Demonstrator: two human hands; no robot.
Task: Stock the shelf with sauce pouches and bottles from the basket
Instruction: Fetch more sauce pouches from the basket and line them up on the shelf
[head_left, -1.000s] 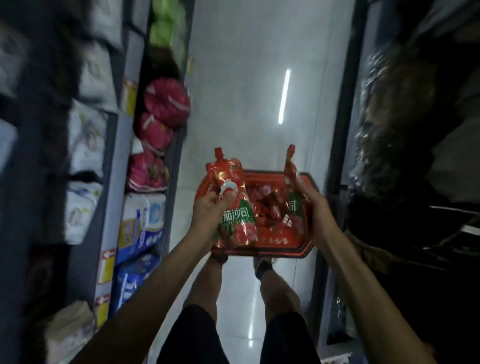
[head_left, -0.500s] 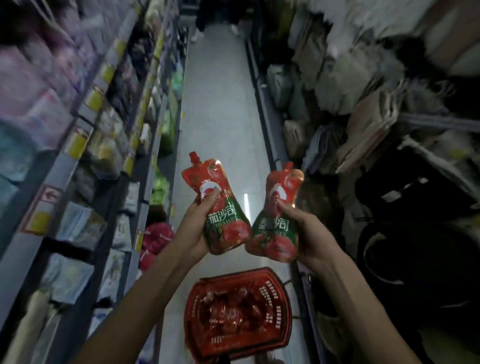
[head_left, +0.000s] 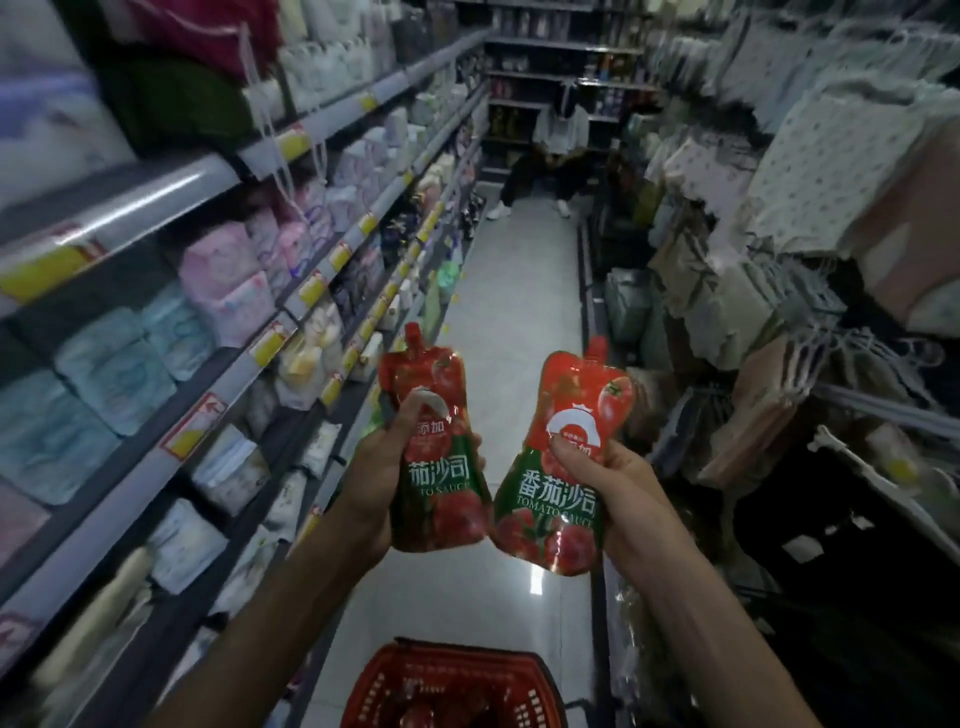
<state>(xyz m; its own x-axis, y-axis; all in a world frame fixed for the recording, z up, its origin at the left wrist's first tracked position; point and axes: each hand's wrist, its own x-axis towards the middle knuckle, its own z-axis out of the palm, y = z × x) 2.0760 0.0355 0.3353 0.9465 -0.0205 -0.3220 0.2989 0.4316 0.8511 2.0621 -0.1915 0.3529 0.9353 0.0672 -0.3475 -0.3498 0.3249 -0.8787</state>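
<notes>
Far left, the long shelf (head_left: 156, 467) runs away down the aisle, packed with soft pale packets behind yellow price tags. I can't spot a sauce section among them from here.

Now the left hand (head_left: 374, 478): it's wrapped round the waist of the left pouch (head_left: 441, 499), thumb across the front, fingers curled behind, red spout pointing up. Just beside it, almost touching at the bottom corners, is the right pouch (head_left: 556, 509), clamped in the right hand (head_left: 623, 483) with the thumb pressed on the white logo. Both are held upright at chest height over the aisle floor, well above the basket (head_left: 379, 686), which sits near the feet at the bottom edge.

Handling call: these look like glossy foil pouches with soft, full bellies, so I'd expect some weight, some give under the fingers and a slick skin. The mid-body grip looks right, since squeezing harder risks stressing the seams. The capped spout is the one stiff part, handy for steadying. The flat base should let each one stand if it's set down squarely.

The count: two tomato sauce pouches, one per hand. One red basket, with red shapes inside too blurred to number, and no bottles I can make out.

Right side, racks of hanging clothes (head_left: 779, 291). At the far end, a person (head_left: 545, 161) crouches.
</notes>
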